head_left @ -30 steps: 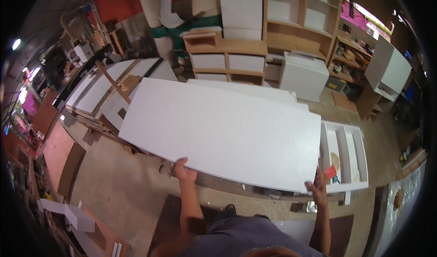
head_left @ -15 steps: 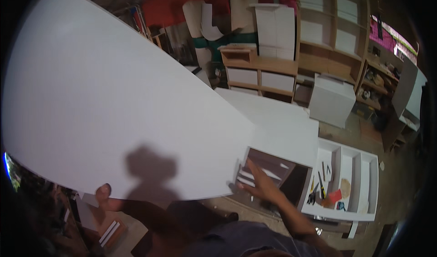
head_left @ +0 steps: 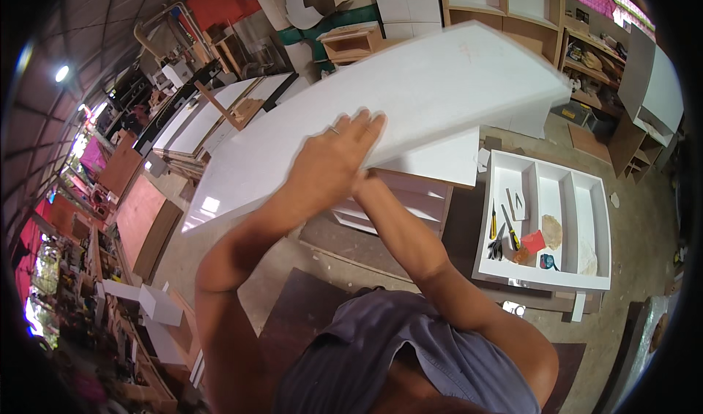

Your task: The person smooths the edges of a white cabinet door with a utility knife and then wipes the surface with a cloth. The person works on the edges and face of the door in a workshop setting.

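Observation:
A large white panel [head_left: 447, 73] is held up at a slant in front of me, its right end slightly blurred. My left hand [head_left: 329, 161] lies on its upper face, fingers stretched out, with a ring on one. At the near edge, just below the left hand, my right hand [head_left: 361, 184] reaches under the panel; its fingers are hidden. Beneath the raised panel stands a cabinet with a white top [head_left: 439, 154] and an open dark inside with pale strips.
On the right lies a white compartmented frame [head_left: 542, 276] holding pliers [head_left: 497, 245], yellow-handled tools, a red piece [head_left: 534, 241] and a tape measure [head_left: 548, 261]. Tall wooden shelves [head_left: 505, 15] stand behind. Stacked boards [head_left: 198, 121] are at far left, a wooden panel [head_left: 145, 220] nearer.
The panel has swung from the left across to the right and now looks narrower. My left hand has gone from its lower left edge onto its face; my right hand has moved under the near edge.

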Available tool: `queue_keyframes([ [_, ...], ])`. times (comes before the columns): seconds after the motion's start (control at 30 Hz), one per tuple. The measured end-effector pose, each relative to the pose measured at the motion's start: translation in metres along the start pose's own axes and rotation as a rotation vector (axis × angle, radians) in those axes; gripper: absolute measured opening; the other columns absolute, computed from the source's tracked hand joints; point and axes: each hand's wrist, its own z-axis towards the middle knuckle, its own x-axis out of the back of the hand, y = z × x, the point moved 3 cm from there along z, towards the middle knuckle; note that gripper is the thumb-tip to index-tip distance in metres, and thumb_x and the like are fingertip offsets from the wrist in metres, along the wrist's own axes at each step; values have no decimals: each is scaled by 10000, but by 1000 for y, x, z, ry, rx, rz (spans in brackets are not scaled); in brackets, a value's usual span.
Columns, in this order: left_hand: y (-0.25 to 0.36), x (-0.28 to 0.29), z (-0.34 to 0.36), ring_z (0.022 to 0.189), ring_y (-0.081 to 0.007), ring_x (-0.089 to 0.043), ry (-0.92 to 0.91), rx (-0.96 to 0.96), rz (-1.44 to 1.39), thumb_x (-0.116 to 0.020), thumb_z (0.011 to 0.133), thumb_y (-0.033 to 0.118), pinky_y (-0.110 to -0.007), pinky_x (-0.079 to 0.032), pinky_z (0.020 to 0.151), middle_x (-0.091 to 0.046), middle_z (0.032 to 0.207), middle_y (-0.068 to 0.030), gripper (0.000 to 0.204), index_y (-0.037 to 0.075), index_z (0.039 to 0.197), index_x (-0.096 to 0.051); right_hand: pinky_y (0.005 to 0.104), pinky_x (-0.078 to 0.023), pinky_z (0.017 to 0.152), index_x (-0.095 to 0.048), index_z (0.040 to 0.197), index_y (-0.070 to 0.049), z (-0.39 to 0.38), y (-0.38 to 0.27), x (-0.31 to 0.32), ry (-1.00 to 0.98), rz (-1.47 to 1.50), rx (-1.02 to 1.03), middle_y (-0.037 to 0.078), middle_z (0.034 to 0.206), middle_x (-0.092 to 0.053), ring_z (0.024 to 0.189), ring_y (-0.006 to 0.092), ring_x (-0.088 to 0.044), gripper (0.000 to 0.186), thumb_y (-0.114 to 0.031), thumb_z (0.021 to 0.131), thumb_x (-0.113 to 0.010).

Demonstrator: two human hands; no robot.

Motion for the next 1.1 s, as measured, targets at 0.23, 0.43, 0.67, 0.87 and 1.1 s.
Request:
queue_keyframes([
  [0.23, -27, -125, 2, 1189, -461, -577, -91, -233, 114, -633, 841, 114, -500, -524, 956, -533, 1356, -232, 602, 50, 1417, -472, 655, -204, 1140, -57, 1573, -86, -25, -37, 108, 50, 73, 197, 243, 1606, -57, 1476, 464, -146, 1131, -816, 803, -450],
  [0.43, -98, -190, 5, 1186, -468, -568, -90, -300, -34, -593, 862, 117, -520, -528, 948, -517, 1354, -235, 553, 33, 1397, -480, 622, -224, 1146, -108, 1558, -73, 1, -62, 163, 70, 57, 286, 236, 1591, -119, 1464, 449, -191, 1041, -757, 844, -434],
  [0.67, -161, -256, 8, 1171, -447, -578, -100, -364, -115, -590, 871, 147, -521, -538, 923, -534, 1313, -223, 519, 43, 1373, -509, 584, -248, 1153, -168, 1541, -58, 32, -83, 204, 109, 23, 363, 228, 1573, -191, 1451, 431, -243, 937, -689, 893, -416],
  [0.87, -194, -286, 11, 1164, -448, -580, -68, -416, -162, -592, 873, 165, -522, -549, 897, -539, 1309, -219, 512, 51, 1368, -522, 552, -268, 1160, -220, 1526, -46, 41, -100, 219, 126, -13, 424, 222, 1557, -253, 1440, 415, -288, 851, -630, 934, -400],
  [1.1, -203, -304, 13, 1136, -447, -586, -37, -392, -180, -607, 864, 178, -543, -560, 854, -547, 1287, -211, 499, 52, 1343, -541, 514, -292, 1167, -280, 1509, -31, 47, -102, 234, 149, -20, 461, 214, 1539, -325, 1426, 398, -340, 755, -561, 982, -382],
])
